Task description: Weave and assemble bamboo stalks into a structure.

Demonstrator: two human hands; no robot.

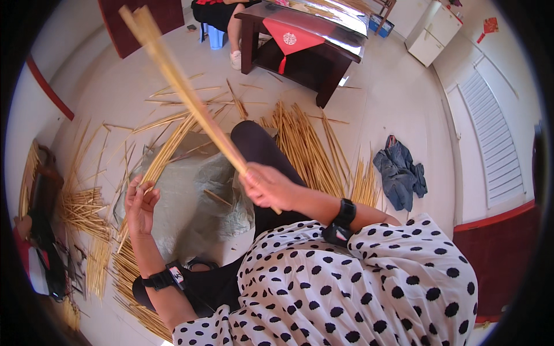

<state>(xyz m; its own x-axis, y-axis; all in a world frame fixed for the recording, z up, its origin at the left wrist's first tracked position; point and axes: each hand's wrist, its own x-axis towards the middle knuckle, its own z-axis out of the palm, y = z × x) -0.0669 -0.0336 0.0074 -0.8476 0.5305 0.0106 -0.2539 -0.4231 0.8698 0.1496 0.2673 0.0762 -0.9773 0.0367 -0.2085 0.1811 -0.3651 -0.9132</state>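
My right hand is closed around the lower end of several long, straw-coloured dry stalks held together. They rise to the upper left, their far end blurred, and a short tip pokes out below the fist. My left hand has its fingers curled at a slanting bunch of similar stalks; part of its grip is hidden. Beneath the hands lies a grey-green plastic sheet with a loose stalk piece on it. Both wrists wear black straps.
Stalks are piled right of my knee, and a crossed heap lies at left. A dark table with a red cloth stands ahead; a seated person's leg is beside it. Blue-grey clothing lies on the floor at right.
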